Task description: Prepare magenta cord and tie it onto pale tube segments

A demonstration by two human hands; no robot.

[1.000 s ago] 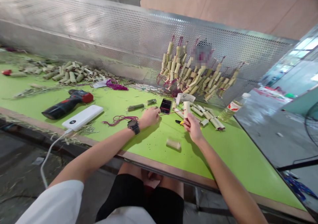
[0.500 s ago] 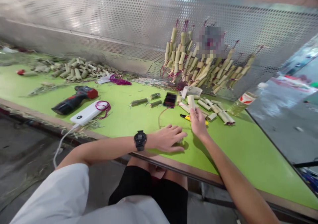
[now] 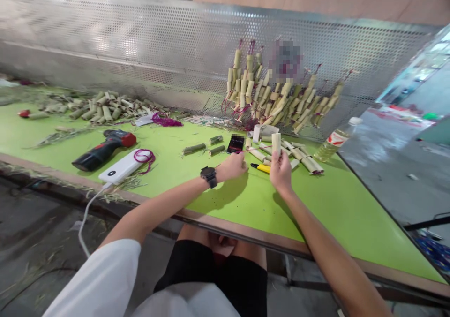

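My right hand (image 3: 281,170) is wrapped round a short, pale bamboo tube (image 3: 276,143), held upright above the table. To its left, my left hand (image 3: 232,166), with a black watch on the wrist, is closed in a pinch. A thin reddish string (image 3: 258,149) runs from the left fingertips toward the tube; where it ends there is hard to see. Just beyond the left fingers lies a phone (image 3: 236,143), partly blurred out. A yellow cutter knife (image 3: 260,168) rests between the two hands. Behind the right hand lie several cut bamboo tubes (image 3: 302,155), some tied together.
Strung bamboo tubes (image 3: 277,96) hang on the perforated metal panel (image 3: 158,49). A drill (image 3: 105,149), a white power bank (image 3: 123,166) with a cable, purple string (image 3: 167,119) and a bamboo heap (image 3: 105,106) lie leftward. A bottle (image 3: 337,141) stands near the right edge.
My left hand has moved up and away from the table's front edge, and its spread fingers have closed on the string. The right hand still holds the bamboo tube, now more upright.
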